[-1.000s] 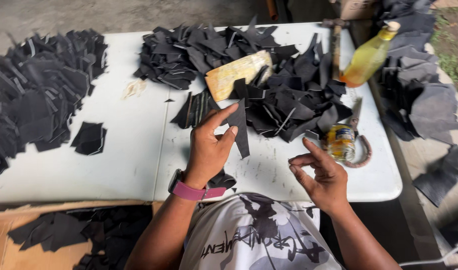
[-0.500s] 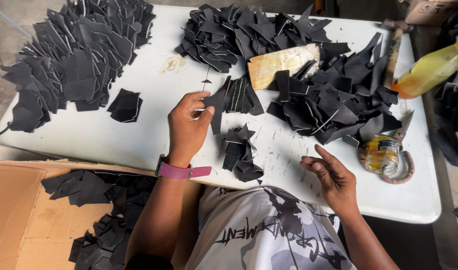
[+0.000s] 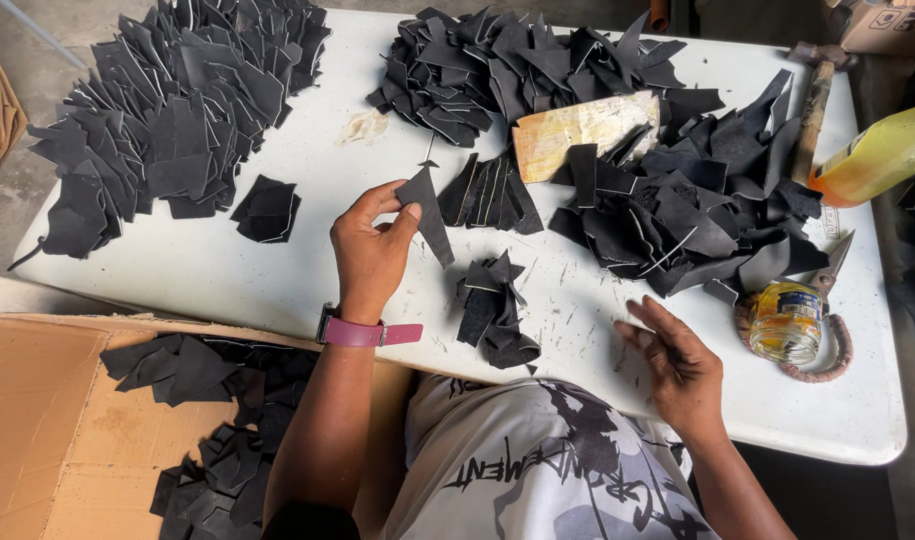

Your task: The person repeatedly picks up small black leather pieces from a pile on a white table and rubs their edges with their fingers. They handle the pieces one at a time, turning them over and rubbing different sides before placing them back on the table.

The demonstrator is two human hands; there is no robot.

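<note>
My left hand (image 3: 371,250), with a pink band at the wrist, pinches a narrow black leather strip (image 3: 430,210) by its upper end, holding it just above the white table (image 3: 278,290). Below and right of the strip lies a small heap of black offcuts (image 3: 493,310). My right hand (image 3: 675,362) hovers open near the table's front edge, palm turned inward, holding nothing. A fan of black strips (image 3: 493,192) lies just beyond the held piece.
Large piles of black leather pieces lie at the far left (image 3: 168,110), far middle (image 3: 498,70) and right (image 3: 698,200). A worn yellowish block (image 3: 578,132), a small glass jar (image 3: 786,322), scissors (image 3: 828,270), a hammer (image 3: 813,100) and a yellow bottle (image 3: 878,155) stand right. A cardboard box (image 3: 68,440) of scraps sits lower left.
The view has swung left and down. My left hand lifted a black strip off the table. My right hand stays open by the front edge, nearer the small heap.
</note>
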